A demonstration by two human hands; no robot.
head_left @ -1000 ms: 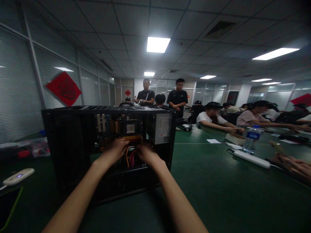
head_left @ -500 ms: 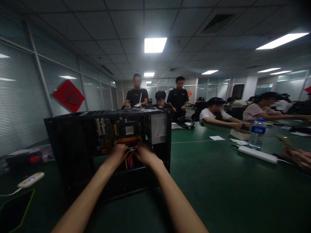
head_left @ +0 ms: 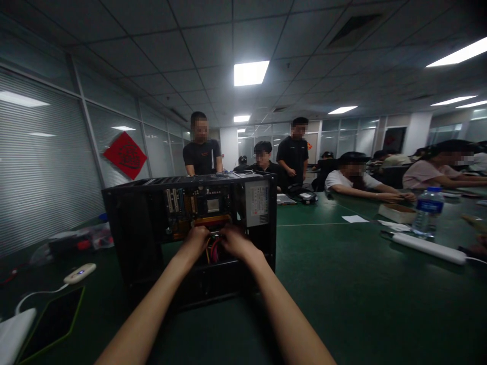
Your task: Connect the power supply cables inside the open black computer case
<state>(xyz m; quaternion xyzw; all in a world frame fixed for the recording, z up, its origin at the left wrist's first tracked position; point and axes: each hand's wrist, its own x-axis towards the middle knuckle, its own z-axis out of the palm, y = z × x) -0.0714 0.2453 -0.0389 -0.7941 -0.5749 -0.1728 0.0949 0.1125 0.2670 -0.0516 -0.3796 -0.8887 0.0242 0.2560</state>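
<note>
Computer case (head_left: 129, 238) sits on the green table (head_left: 361, 294), straight ahead of the wearer, a little left of the middle of the view. Its long axis runs roughly left to right, across the line of sight; the top edge sits slightly lower in view at the left end. Open side faces the wearer, slatted top faces the ceiling. Power supply (head_left: 257, 203) fills the upper right corner, its label toward the camera; circuit board (head_left: 213, 194) upright at the upper middle, pale slots to its left. Red and yellow cables (head_left: 214, 251) bunch low in the opening, between the hands. Left hand (head_left: 197, 240) has its fingers curled at the left of the cables, just below an orange strip (head_left: 213, 221); right hand (head_left: 235, 240) reaches in from the other side, fingers bent inward, blurred. Dim light, fingertips hidden: cannot tell whether either hand clenches anything. Outward, left of the case: plastic bag (head_left: 99, 237), small white device (head_left: 79, 274) on a cord, dark tablet (head_left: 53, 322) with green edge, lying slantwise. Right: paper (head_left: 355, 219), open box (head_left: 397, 213), upright water bottle (head_left: 428, 215), long white bar (head_left: 428, 247) just in front of it. Several people beyond, some standing, some seated.
</note>
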